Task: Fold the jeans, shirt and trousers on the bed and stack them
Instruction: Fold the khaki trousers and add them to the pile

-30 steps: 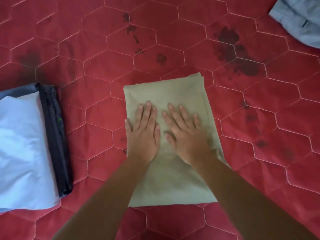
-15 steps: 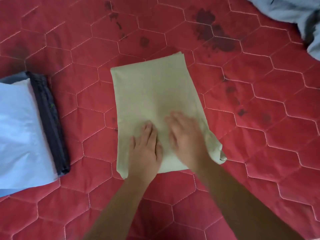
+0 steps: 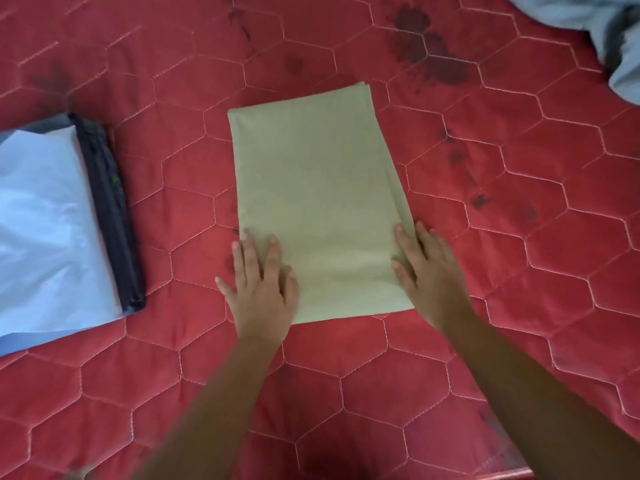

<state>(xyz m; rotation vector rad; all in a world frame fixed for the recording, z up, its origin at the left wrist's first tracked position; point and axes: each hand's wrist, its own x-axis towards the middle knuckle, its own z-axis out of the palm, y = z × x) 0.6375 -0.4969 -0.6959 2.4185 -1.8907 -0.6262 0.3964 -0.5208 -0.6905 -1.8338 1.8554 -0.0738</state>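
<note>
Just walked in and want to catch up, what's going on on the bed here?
A person is folding clothes on a red quilted bed. Their left hand and right hand lie flat on the near corners of a folded beige garment in the middle. On the left, a light blue garment sits folded on a dark garment. A crumpled grey-blue garment lies far right, not yet folded.

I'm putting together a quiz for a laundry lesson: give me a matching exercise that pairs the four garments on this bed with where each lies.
1 khaki garment
2 light blue garment
3 dark garment
4 grey-blue garment

A far right corner, crumpled
B on top, at the left
C middle, folded flat
D beneath the light blue one

Pairs: 1-C, 2-B, 3-D, 4-A
</note>
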